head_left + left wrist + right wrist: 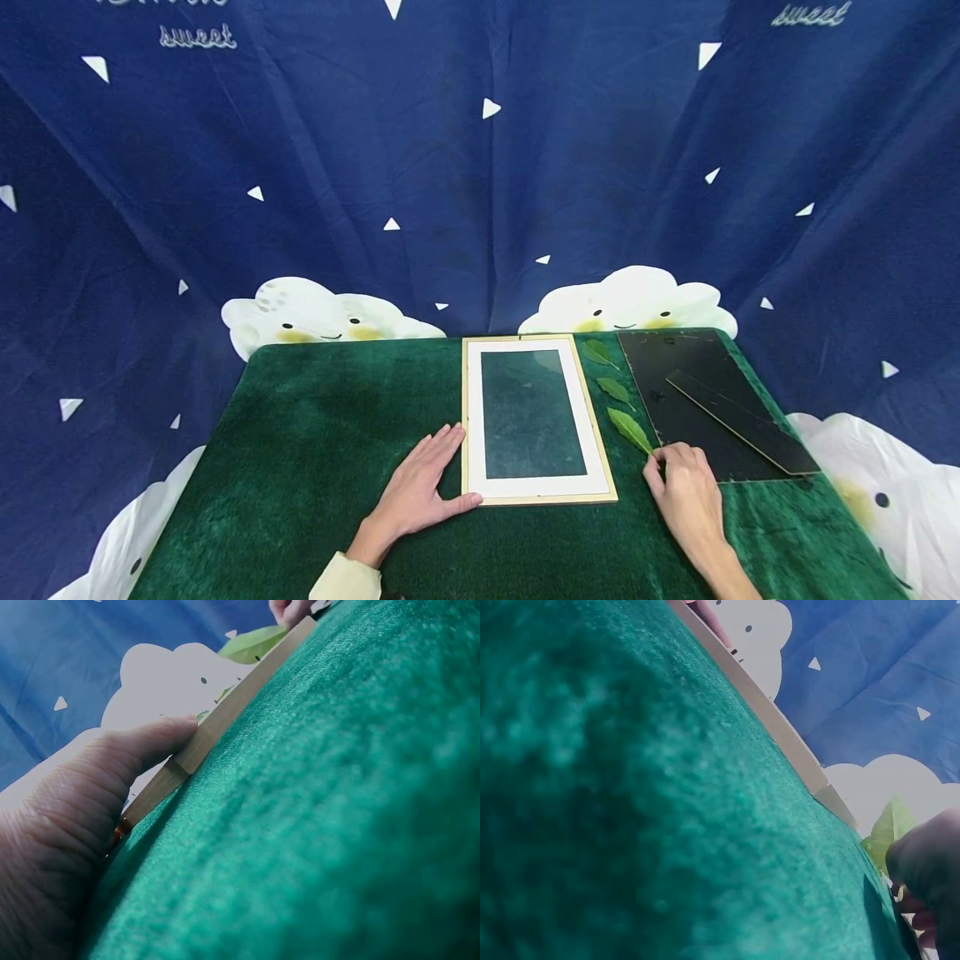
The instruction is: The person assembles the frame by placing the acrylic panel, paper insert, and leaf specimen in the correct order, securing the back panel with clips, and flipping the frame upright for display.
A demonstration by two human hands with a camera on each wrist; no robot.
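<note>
A picture frame point(465, 417) with a light wood border and a white mat lies in the middle of the green cloth. My left hand point(420, 487) rests at its lower left corner, fingers extended along the left side. The left thumb point(154, 742) touches the front edge of the wood. To the right of the frame, my right hand point(686, 492) pinches the stem end of a green leaf point(628, 428) between thumb and fingers. In the right wrist view that leaf point(891, 826) stands tilted up from the fingertips. Two smaller leaves, an upper one point(597, 352) and a middle one point(615, 389), lie beyond it.
A black frame backing point(652, 358) with a stand leg point(727, 421) lies at the right of the table, just beyond my right hand. Green plush cloth point(337, 417) covers the table. A blue curtain point(450, 167) with white clouds hangs behind and at the sides.
</note>
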